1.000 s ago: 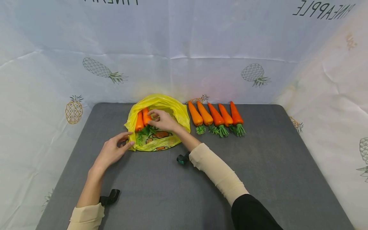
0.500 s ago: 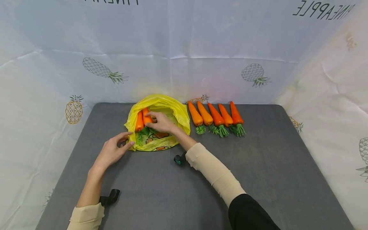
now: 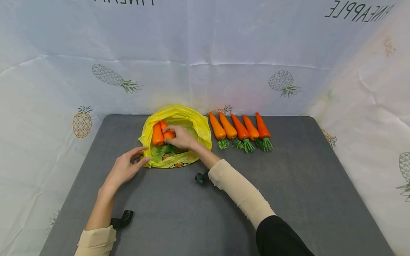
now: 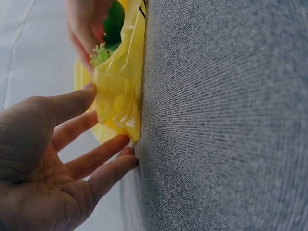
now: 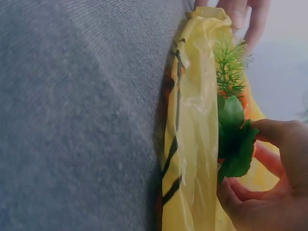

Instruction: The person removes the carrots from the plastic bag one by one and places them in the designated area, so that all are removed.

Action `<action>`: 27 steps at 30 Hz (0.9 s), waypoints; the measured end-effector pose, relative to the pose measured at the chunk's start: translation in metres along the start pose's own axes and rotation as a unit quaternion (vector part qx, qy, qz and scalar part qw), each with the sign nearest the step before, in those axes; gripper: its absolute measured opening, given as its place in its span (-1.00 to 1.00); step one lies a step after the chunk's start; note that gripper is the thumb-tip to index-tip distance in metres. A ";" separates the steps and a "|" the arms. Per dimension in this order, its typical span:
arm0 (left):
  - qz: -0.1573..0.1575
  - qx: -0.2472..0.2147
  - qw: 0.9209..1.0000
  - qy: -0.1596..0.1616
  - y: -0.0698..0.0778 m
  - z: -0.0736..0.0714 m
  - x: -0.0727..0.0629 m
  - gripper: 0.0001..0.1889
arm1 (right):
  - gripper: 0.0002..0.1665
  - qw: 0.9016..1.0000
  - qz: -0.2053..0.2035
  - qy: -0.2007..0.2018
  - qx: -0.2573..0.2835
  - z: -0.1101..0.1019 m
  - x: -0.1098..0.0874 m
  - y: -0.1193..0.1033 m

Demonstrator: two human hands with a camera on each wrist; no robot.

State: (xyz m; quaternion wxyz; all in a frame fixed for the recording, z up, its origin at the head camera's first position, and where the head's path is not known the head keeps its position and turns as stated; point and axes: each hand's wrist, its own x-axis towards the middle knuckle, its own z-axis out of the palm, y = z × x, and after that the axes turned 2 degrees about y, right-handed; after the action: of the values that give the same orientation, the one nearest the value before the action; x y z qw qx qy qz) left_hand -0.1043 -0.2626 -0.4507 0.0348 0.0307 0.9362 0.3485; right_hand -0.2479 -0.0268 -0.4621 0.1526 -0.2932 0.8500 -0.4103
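Observation:
A yellow plastic bag (image 3: 179,110) lies with its mouth toward me on the grey table. My left hand (image 3: 125,168) holds the bag's left edge; in the left wrist view its thumb and fingers (image 4: 103,151) meet the crumpled plastic. Inside the bag, my right hand (image 3: 182,138) grips a carrot (image 3: 168,134) near its leafy end. Broad green leaves (image 5: 236,137) show beside the right fingers in the right wrist view. A second carrot (image 3: 157,135) lies left of it, with feathery greens (image 5: 230,67). Part of the gripped carrot is hidden behind the fingers.
Several carrots (image 3: 242,132) lie in a row right of the bag, green tops toward me. The grey table (image 3: 288,185) meets a white pineapple-print cloth (image 3: 205,81) at the back. Black wrist mounts (image 3: 122,219) stick out from the forearms.
The gripped carrot has turned, its leafy end swinging right, and the carrot beside it has shifted slightly right. My right hand has moved slightly right; the left hand has stayed still.

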 end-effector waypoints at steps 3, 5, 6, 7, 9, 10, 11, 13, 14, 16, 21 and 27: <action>-0.002 0.000 1.000 0.000 0.000 0.000 0.000 -0.41 | -0.58 1.000 0.009 0.003 0.020 -0.003 -0.004 0.001; -0.003 0.000 1.000 0.000 -0.001 0.000 0.000 -0.41 | -0.58 0.999 0.009 0.007 0.030 -0.005 -0.006 0.003; -0.003 0.000 1.000 0.000 -0.001 0.000 0.001 -0.41 | -0.59 0.999 0.011 0.009 0.034 -0.007 -0.007 0.003; -0.003 0.000 1.000 0.000 -0.001 0.001 0.001 -0.41 | -0.59 0.999 0.011 0.011 0.037 -0.009 -0.008 0.003; -0.002 0.001 1.000 0.001 -0.001 0.001 0.001 -0.42 | -0.59 0.999 0.009 0.012 0.045 -0.012 -0.011 0.003; -0.001 0.001 1.000 0.002 -0.002 0.001 0.001 -0.42 | -0.58 0.999 0.007 0.011 0.047 -0.014 -0.012 0.003; 0.000 0.001 1.000 0.002 -0.002 0.001 0.001 -0.42 | -0.58 0.999 0.006 0.010 0.049 -0.016 -0.014 0.002; 0.001 0.001 1.000 0.003 -0.002 0.000 0.000 -0.42 | -0.57 0.998 -0.001 0.008 0.056 -0.019 -0.017 0.002; 0.000 0.002 1.000 0.002 -0.002 0.000 0.001 -0.42 | -0.58 0.998 -0.005 0.007 0.057 -0.021 -0.019 0.002; -0.001 0.002 1.000 0.002 -0.002 0.000 0.001 -0.42 | -0.58 0.998 -0.011 0.005 0.058 -0.024 -0.022 0.000; -0.004 0.004 1.000 0.002 -0.001 0.000 0.002 -0.41 | -0.62 0.999 -0.020 -0.002 0.051 -0.032 -0.030 -0.005; 0.000 0.005 1.000 0.004 -0.002 0.001 0.002 -0.42 | -0.63 0.999 -0.019 -0.006 0.050 -0.042 -0.042 -0.012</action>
State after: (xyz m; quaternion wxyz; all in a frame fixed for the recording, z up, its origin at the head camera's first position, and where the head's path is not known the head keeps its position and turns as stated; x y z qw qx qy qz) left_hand -0.1065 -0.2629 -0.4529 0.0315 0.0292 0.9380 0.3439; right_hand -0.2314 0.0195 -0.4258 0.1648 -0.3037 0.8216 -0.4534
